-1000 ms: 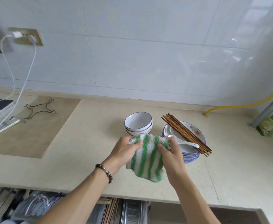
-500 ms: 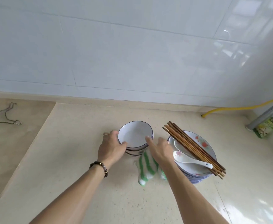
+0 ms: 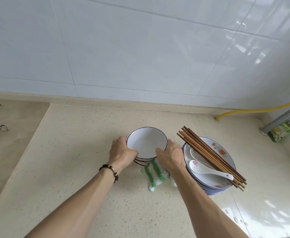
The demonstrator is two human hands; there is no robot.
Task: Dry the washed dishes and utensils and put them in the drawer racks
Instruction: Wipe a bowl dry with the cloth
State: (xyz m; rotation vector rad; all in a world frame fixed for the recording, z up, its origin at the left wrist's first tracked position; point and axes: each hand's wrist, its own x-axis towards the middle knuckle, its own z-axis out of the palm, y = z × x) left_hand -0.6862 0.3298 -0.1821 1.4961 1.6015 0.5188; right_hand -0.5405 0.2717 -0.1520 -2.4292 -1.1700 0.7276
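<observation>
Since half a second ago, the top bowl (image 3: 146, 142) has been gripped at its rim between left hand (image 3: 122, 152) and right hand (image 3: 171, 156); the striped cloth (image 3: 155, 174) is pinned beneath the right palm.

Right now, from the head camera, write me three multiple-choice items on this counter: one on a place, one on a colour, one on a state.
1. Where do the chopsticks lie?
A. Across the plates
B. Inside the top bowl
C. Flat on the counter

2. What colours is the cloth?
A. Blue and yellow
B. Green and white
C. Plain red

3. What are the two hands doing?
A. Hanging idle
B. Gripping the spoon
C. Holding the top bowl by its rim

Answers:
1 A, they rest over the plate stack beside the spoon.
2 B, green stripes on white.
3 C, left hand and right hand have their grip on opposite sides of the rim.
</observation>
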